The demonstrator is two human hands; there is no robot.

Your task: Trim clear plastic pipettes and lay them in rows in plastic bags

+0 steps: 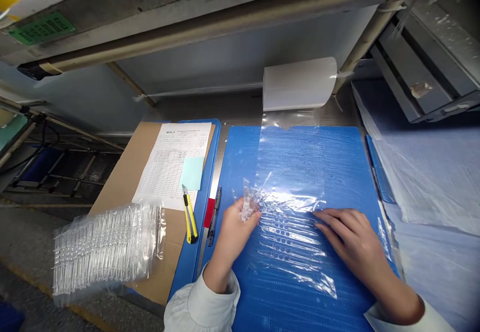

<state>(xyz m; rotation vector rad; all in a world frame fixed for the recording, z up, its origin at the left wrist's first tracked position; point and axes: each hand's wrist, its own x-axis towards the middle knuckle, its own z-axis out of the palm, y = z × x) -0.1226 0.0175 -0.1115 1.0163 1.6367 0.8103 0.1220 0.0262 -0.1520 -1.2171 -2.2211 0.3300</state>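
Note:
My left hand is closed around a bunch of small clear plastic pieces at the left edge of a clear plastic film. Several long, thin clear plastic parts lie in a stack of rows within or under the film's near end; glare hides which. At the right edge of the film, my right hand has its thumb and fingertips close together, pinching the edge beside the topmost parts. Under both hands is a blue mat.
Behind the mat stands the film roll. On the left are a filled clear bag, cardboard, a printed sheet, a yellow utility knife and a pen. A metal machine and a pipe rail overhang the bench.

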